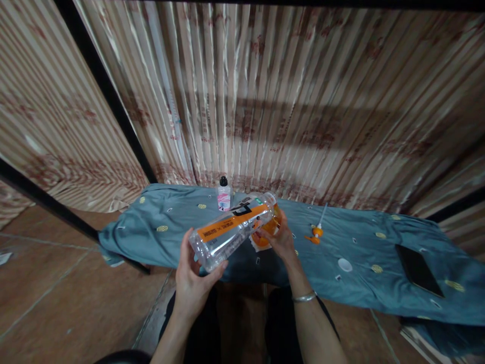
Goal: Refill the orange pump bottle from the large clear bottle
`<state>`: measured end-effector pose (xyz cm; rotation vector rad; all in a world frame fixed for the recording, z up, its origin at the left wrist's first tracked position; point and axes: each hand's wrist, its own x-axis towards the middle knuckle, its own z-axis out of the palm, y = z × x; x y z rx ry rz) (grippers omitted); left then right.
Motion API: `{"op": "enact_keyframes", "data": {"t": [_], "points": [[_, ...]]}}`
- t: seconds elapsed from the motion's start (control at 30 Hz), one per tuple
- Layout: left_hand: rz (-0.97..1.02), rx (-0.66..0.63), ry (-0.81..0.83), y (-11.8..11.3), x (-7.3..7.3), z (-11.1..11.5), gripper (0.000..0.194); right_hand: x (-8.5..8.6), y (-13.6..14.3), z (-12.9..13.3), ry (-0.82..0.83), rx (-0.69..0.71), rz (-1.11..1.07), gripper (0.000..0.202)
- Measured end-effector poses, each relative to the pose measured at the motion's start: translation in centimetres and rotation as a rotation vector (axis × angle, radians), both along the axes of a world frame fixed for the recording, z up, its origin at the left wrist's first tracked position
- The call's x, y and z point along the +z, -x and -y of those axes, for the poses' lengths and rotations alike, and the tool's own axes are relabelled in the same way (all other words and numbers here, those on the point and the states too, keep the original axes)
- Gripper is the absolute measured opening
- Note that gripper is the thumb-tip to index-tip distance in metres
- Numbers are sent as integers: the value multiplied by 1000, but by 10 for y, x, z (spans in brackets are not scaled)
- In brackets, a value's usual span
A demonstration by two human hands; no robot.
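Note:
My left hand (195, 283) grips the base of a large clear plastic bottle (227, 230) with an orange label. The bottle is tilted, its neck up and to the right, over an orange bottle (263, 237). Around the orange bottle my right hand (280, 235) is closed, near the clear bottle's mouth. Whether liquid runs between them I cannot tell. An orange pump top (315, 233) with a clear tube lies to the right on the cloth. Behind the clear bottle stands a small bottle (224, 196) with a black cap and pink label.
A teal patterned cloth (364, 232) covers the low bench. A white round disc (344, 265) and a dark flat phone or tablet (419, 270) lie at the right. Black metal poles (106, 91) and a striped curtain (257, 101) stand behind.

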<state>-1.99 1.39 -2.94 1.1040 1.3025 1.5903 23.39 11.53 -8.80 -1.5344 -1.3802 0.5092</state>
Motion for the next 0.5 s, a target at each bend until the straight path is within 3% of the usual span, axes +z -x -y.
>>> {"op": "enact_keyframes", "data": {"t": [0.23, 0.5], "points": [[18, -8, 20, 0, 3, 2, 112, 12, 7, 0, 14, 4, -96, 100], [16, -5, -5, 2, -3, 0, 109, 12, 12, 0, 27, -27, -105, 91]]}}
